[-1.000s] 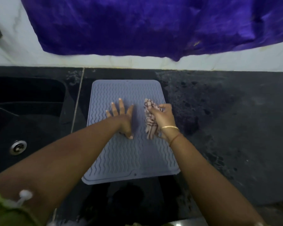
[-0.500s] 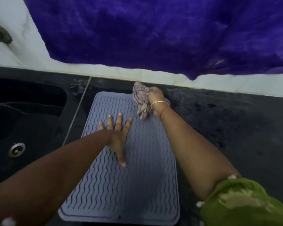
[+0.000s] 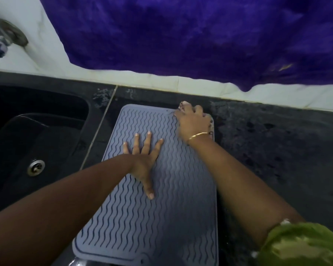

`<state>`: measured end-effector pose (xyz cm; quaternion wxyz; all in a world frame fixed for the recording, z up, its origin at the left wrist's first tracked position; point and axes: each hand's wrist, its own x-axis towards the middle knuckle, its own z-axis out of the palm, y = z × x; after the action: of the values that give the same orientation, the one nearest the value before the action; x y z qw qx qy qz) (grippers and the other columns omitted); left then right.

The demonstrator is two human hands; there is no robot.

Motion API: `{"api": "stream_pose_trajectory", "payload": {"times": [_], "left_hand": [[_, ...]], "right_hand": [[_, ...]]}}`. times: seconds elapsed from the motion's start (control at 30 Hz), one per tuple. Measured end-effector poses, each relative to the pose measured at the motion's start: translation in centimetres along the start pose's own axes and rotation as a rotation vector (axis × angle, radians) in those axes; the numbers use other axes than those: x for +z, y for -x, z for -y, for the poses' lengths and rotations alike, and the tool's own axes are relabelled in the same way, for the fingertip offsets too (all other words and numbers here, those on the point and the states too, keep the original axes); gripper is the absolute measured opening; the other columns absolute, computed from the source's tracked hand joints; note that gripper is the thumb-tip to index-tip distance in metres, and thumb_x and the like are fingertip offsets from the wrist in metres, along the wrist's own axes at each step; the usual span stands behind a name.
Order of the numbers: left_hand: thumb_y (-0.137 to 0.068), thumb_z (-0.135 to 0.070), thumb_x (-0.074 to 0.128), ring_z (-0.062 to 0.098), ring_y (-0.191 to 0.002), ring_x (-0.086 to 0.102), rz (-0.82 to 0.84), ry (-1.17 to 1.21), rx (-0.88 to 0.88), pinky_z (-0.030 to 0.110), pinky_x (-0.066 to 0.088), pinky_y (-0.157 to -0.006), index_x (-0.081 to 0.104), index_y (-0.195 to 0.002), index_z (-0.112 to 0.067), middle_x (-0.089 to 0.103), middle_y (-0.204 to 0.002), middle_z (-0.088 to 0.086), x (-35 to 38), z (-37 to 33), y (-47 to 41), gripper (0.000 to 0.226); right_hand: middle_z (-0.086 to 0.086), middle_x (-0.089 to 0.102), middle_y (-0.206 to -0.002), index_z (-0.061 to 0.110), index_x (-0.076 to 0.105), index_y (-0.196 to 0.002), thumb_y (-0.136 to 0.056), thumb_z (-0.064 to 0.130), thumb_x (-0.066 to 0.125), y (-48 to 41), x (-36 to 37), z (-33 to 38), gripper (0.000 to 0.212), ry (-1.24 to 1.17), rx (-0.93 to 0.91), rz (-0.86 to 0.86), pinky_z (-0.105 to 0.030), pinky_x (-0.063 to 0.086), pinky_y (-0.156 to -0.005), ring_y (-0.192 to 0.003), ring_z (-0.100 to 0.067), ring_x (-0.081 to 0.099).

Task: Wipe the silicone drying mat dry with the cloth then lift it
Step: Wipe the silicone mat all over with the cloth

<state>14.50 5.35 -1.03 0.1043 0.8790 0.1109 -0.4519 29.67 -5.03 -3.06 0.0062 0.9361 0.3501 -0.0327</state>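
Wiping is the step in hand, judging by the head view. The right hand (image 3: 193,121) sits on the far right corner of the silicone drying mat (image 3: 161,217), fingers curled down over the cloth (image 3: 183,103). Only a pale scrap of the cloth peeks out just beyond those fingertips; the rest is hidden under the palm. The left hand (image 3: 142,160) lies flat on the mat's middle, fingers spread wide and straight, thumb pointing back toward the person, pinning the mat to the dark counter (image 3: 277,150).

The mat lies flat, its far edge just past the right fingertips and its near edge well behind both wrists. How wet it is cannot be told. The next move probably calls for drawing the cloth back along the ridges, with the left hand shifting aside so the patch beneath it gets wiped. Lifting comes after, likely by pinching an edge.

Left of the spread fingers lies the black sink (image 3: 37,131) with its drain (image 3: 36,167). A tap (image 3: 2,41) sits far beyond them, and purple fabric (image 3: 200,35) hangs ahead of the right fingertips. Nothing rests on the mat apart from the hands and cloth.
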Motion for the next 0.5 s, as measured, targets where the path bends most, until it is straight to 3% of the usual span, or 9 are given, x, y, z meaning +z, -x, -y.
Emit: {"api": "stream_pose_trajectory", "payload": {"times": [0.1, 0.23, 0.4, 0.5], "left_hand": [[-0.040, -0.058, 0.086, 0.033, -0.107, -0.058, 0.005, 0.007, 0.021, 0.063, -0.027, -0.094, -0.051, -0.122, -0.036, -0.066, -0.113, 0.000, 0.0, 0.1, 0.1, 0.161], [-0.040, -0.058, 0.086, 0.034, -0.109, -0.057, 0.011, -0.006, -0.002, 0.064, -0.025, -0.095, -0.051, -0.121, -0.035, -0.066, -0.115, 0.001, -0.1, -0.1, 0.2, 0.161], [-0.041, -0.058, 0.086, 0.035, -0.106, -0.058, 0.010, -0.011, -0.017, 0.064, -0.026, -0.095, -0.052, -0.121, -0.033, -0.066, -0.113, 0.003, -0.2, -0.3, 0.3, 0.161], [-0.041, -0.057, 0.087, 0.033, -0.105, -0.059, 0.004, 0.007, 0.009, 0.063, -0.027, -0.094, -0.051, -0.121, -0.035, -0.066, -0.113, 0.001, -0.2, -0.1, 0.3, 0.161]], "right_hand": [[-0.011, 0.029, -0.146, 0.036, 0.050, -0.127, -0.087, 0.024, 0.055, 0.7, 0.2, -4.1, 0.043, -0.080, 0.141, -0.004, -0.057, 0.030, -0.099, -0.125, -0.043, 0.030], [-0.021, 0.034, -0.136, 0.024, 0.051, -0.126, -0.084, 0.018, 0.061, -0.7, -0.4, -2.2, 0.044, -0.040, 0.329, 0.009, -0.055, 0.038, -0.092, -0.118, -0.045, 0.038], [-0.017, 0.036, -0.140, 0.022, 0.052, -0.127, -0.081, 0.018, 0.058, -1.1, 0.1, 2.6, 0.047, -0.010, 0.065, -0.018, -0.054, 0.038, -0.091, -0.117, -0.043, 0.039], [-0.013, 0.030, -0.146, 0.029, 0.046, -0.129, -0.082, 0.016, 0.055, -0.3, 0.2, 0.2, 0.049, -0.088, 0.071, -0.001, -0.055, 0.038, -0.092, -0.119, -0.044, 0.037]]}}
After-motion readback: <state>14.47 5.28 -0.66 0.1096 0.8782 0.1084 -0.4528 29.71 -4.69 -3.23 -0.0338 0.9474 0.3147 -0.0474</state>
